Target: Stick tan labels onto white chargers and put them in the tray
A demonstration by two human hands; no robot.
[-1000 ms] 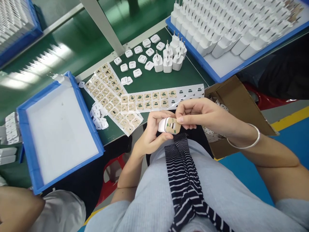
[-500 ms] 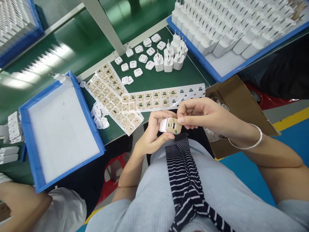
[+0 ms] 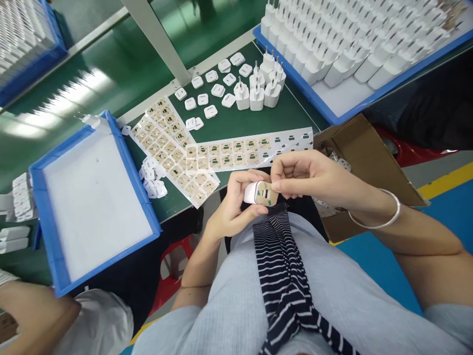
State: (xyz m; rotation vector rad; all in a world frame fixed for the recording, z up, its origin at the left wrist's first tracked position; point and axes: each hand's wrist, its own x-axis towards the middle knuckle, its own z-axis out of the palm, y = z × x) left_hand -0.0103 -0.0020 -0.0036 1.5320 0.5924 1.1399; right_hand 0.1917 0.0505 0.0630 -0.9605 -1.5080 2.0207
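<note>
My left hand is wrapped round a white plug charger, whose port end faces right. Over that end lies a tan adhesive sticker with green print, with the port slots showing through its cutouts. The thumb and forefinger of my right hand pinch the sticker's upper right edge. Just beyond my hands a sheet of these stickers lies on the green table, its right part bare backing. Two more sticker sheets overlap at its left.
Several white caps and upright chargers stand on the table. A blue tray full of chargers is at the right, another blue tray at the left. A cardboard box sits beside my right arm. A co-worker's arm shows lower left.
Almost nothing differs. The charger and both hands hold nearly the same position, with the sticker still pinched at its edge; the view has shifted very slightly.
</note>
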